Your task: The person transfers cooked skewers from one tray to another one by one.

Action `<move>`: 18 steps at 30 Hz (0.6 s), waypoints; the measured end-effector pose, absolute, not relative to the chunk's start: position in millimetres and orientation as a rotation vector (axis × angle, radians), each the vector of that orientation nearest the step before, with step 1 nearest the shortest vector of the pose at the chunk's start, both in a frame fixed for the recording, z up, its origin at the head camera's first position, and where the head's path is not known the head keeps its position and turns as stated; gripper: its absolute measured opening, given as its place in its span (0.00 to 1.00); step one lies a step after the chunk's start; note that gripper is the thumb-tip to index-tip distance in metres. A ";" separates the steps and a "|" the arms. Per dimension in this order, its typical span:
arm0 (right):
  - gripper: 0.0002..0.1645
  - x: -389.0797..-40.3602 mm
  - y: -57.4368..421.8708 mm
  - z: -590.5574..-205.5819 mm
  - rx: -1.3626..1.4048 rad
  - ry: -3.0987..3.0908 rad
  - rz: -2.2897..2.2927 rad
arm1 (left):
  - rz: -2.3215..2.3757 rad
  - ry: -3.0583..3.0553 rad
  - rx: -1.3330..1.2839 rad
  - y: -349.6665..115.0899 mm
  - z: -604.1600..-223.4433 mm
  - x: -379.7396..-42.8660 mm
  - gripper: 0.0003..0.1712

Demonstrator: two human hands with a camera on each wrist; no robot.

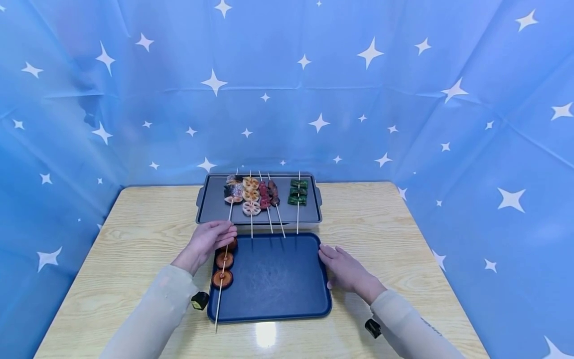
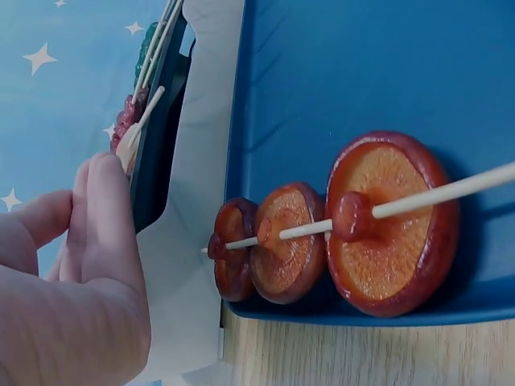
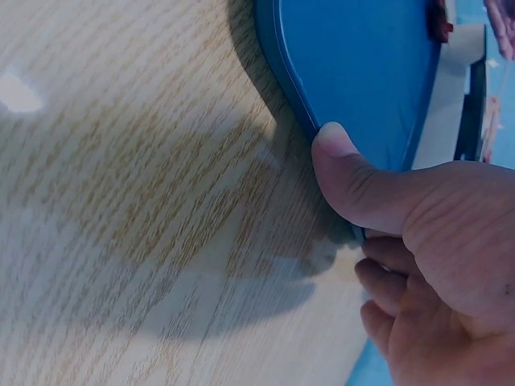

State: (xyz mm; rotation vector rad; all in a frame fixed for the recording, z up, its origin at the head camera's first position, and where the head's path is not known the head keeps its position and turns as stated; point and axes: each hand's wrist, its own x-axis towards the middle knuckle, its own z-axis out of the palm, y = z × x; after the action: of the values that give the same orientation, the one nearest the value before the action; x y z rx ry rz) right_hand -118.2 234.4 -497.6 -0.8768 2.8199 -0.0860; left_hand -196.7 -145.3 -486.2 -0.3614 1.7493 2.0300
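At the griddle's near edge my left hand [image 1: 212, 242] pinches the stick end of a fish skewer [image 1: 233, 192], which is mostly hidden behind the fingers in the left wrist view. Just below that hand, a mushroom skewer [image 2: 390, 225] lies along the left side of the blue tray [image 1: 278, 279], its stick running past the tray's near edge. My right hand [image 1: 344, 269] rests against the tray's right edge. In the right wrist view its thumb [image 3: 342, 173] touches the rim, with the other fingers farther along the outside.
Behind the tray stands a dark griddle [image 1: 208, 212]. On it lie a lotus root skewer [image 1: 251, 195], a red meat skewer [image 1: 264, 194], a darker brown skewer [image 1: 273, 193] and a green vegetable skewer [image 1: 298, 193]. A starry blue curtain [image 1: 269, 109] surrounds the wooden table [image 1: 143, 224].
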 end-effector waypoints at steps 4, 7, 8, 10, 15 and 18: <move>0.48 -118.0 234.6 -498.4 -0.871 2.815 -0.092 | 2.060 1.733 -0.362 -144.2 -483.8 -196.5 0.25; 0.48 -117.9 234.7 -498.8 -0.862 2.810 -0.099 | 2.058 1.735 -0.336 -143.3 -482.9 -197.1 0.25; 0.48 -117.8 234.8 -498.9 -0.861 2.809 -0.100 | 2.055 1.737 -0.332 -142.8 -482.7 -197.5 0.25; 0.48 -117.8 234.8 -498.8 -0.855 2.808 -0.098 | 2.042 1.743 -0.321 -141.8 -481.8 -198.7 0.26; 0.48 -118.8 235.6 -499.9 -0.854 2.809 -0.086 | 2.021 1.750 -0.322 -138.5 -479.3 -201.1 0.26; 0.48 -119.2 235.6 -500.7 -0.863 2.813 -0.086 | 2.015 1.743 -0.317 -137.5 -478.9 -201.3 0.26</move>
State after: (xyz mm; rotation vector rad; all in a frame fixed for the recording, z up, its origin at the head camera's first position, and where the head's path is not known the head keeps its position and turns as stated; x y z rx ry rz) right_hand -119.2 235.6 -500.7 -0.8631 2.8134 -0.0858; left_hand -201.3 -137.5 -478.9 -0.3173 1.7432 2.0146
